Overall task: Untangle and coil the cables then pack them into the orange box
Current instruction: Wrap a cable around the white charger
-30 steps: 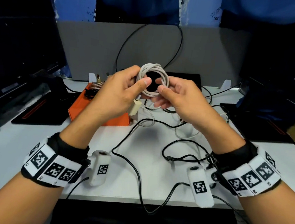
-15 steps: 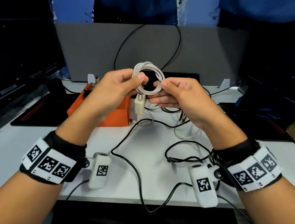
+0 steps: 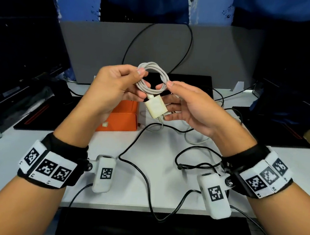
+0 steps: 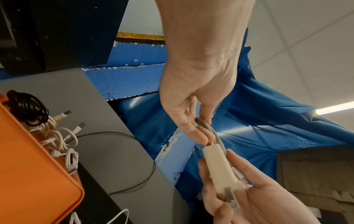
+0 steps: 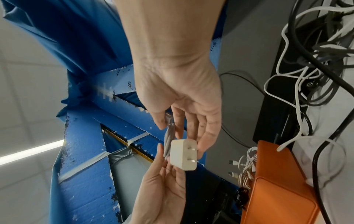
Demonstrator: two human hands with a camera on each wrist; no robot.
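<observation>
A coiled white cable (image 3: 153,76) with a cream charger plug (image 3: 156,107) hanging from it is held up over the table. My left hand (image 3: 133,81) pinches the coil's left side between thumb and fingers. On the coil's right side my right hand (image 3: 171,94) pinches with its thumb, and its fingers lie under the plug. In the left wrist view the plug (image 4: 220,169) rests on the right hand's fingers (image 4: 258,197). The plug's two prongs (image 5: 192,154) show in the right wrist view. The orange box (image 3: 120,120) stands on the table below the left hand, holding several coiled cables (image 4: 57,136).
A long black cable (image 3: 142,172) loops across the white table (image 3: 25,154) toward me. Loose white and black cables (image 3: 195,137) lie tangled under my right hand. Black mats (image 3: 38,112) flank the table, and a grey partition (image 3: 100,43) closes off the back.
The coil has turned in my hands. The plug swung from under my left thumb to the middle, onto the right hand's fingers, which have spread beneath it.
</observation>
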